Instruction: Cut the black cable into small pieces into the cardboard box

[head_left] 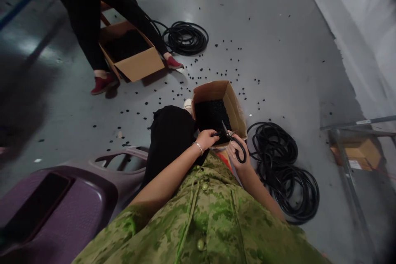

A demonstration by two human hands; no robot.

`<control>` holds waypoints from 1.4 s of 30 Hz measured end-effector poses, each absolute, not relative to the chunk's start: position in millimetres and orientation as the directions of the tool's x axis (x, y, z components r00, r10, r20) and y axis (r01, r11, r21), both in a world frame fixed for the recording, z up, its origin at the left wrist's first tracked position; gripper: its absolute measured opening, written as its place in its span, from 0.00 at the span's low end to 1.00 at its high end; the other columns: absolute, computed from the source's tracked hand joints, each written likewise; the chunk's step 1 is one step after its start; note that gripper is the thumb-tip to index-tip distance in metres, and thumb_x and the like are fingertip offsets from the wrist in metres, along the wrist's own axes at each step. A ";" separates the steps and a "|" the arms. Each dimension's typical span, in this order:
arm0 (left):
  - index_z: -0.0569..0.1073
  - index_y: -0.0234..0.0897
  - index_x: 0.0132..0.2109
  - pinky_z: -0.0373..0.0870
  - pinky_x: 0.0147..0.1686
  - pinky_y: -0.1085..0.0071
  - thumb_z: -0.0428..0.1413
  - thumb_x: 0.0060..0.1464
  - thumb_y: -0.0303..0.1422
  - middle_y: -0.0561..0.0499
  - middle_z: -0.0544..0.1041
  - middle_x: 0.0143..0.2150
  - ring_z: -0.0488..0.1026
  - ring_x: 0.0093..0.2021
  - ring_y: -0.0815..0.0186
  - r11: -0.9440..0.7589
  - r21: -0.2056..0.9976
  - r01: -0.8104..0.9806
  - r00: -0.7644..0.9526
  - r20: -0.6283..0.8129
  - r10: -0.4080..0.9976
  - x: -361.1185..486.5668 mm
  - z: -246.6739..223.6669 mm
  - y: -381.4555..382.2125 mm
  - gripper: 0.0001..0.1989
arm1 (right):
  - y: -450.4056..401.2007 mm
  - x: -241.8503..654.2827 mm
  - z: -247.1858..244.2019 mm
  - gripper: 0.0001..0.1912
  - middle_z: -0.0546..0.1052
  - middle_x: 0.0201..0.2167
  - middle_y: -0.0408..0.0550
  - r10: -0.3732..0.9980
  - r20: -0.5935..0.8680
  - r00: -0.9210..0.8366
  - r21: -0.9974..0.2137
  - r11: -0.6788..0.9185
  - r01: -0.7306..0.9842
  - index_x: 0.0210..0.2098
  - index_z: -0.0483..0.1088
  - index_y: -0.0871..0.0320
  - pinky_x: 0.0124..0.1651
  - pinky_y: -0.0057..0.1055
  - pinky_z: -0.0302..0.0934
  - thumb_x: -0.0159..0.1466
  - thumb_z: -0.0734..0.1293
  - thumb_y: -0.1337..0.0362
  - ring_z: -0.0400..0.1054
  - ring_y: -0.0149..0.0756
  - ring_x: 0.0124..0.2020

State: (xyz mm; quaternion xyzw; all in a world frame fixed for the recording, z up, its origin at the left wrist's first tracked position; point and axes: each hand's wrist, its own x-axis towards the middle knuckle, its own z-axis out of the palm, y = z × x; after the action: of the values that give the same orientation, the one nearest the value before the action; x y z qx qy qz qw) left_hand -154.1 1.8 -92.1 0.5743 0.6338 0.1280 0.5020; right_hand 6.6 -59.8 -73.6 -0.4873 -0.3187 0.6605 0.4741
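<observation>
My left hand (pixel 206 138), with a bracelet at the wrist, pinches a short visible length of black rubber hose (pixel 217 133). In my right hand (pixel 234 153) is a pair of scissors (pixel 240 156) with black loop handles; the blades stand apart and point up and away from me, close to the hose end. Both hands are over the near edge of an open cardboard box (pixel 236 111) between my legs. Small black cut pieces (pixel 212 112) fill its lower part. Where the hose runs behind my fingers is hidden.
Coiled black hose (pixel 278 148) lies on the floor at my right. Opposite, a seated person (pixel 77 20) has another cardboard box (pixel 140 64) and a hose coil (pixel 185 38). Small black rings dot the floor. A purple stool (pixel 83 198) bearing a phone (pixel 38 206) stands at left.
</observation>
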 end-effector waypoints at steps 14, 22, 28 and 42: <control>0.69 0.37 0.60 0.69 0.51 0.67 0.56 0.56 0.29 0.43 0.73 0.55 0.75 0.50 0.60 0.110 0.607 0.787 0.089 -0.288 0.954 -159.5 -59.5 -10.7 0.24 | -51.3 21.0 -61.6 0.11 0.50 0.17 0.31 0.951 -0.304 -0.050 -0.835 -0.291 -0.466 0.34 0.64 0.53 0.18 0.25 0.45 0.58 0.70 0.58 0.40 0.24 0.14; 0.74 0.39 0.55 0.69 0.51 0.68 0.58 0.55 0.30 0.45 0.79 0.50 0.76 0.50 0.59 0.032 0.686 0.727 0.331 -0.390 0.859 -157.9 -65.5 -9.1 0.19 | -50.9 16.0 -76.2 0.09 0.52 0.16 0.31 0.946 -0.314 -0.075 -0.846 -0.315 -0.430 0.36 0.67 0.54 0.18 0.25 0.51 0.60 0.68 0.58 0.43 0.24 0.13; 0.76 0.37 0.46 0.69 0.46 0.67 0.55 0.59 0.34 0.40 0.80 0.44 0.77 0.46 0.56 0.003 0.552 0.834 0.309 -0.470 0.827 -151.8 -66.9 -14.6 0.10 | -44.1 4.1 -87.4 0.22 0.74 0.30 0.42 0.952 -0.302 0.046 -0.947 -0.294 -0.126 0.50 0.70 0.55 0.37 0.30 0.67 0.59 0.70 0.54 0.68 0.33 0.31; 0.77 0.35 0.45 0.70 0.44 0.70 0.55 0.58 0.30 0.46 0.79 0.42 0.75 0.40 0.64 0.056 0.703 0.709 0.191 -0.267 0.945 -171.7 -63.0 -0.6 0.10 | -59.0 3.4 -106.6 0.34 0.72 0.32 0.40 0.917 -0.391 0.083 -0.900 -0.361 -0.244 0.60 0.63 0.53 0.33 0.28 0.63 0.55 0.70 0.61 0.67 0.30 0.28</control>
State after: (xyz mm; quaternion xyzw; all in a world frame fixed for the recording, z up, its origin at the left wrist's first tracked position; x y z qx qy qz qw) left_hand -171.7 -0.6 -63.0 0.6698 0.6171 0.1537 0.3833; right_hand 3.4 -59.0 -106.6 -0.5592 -0.3008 0.6066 0.4783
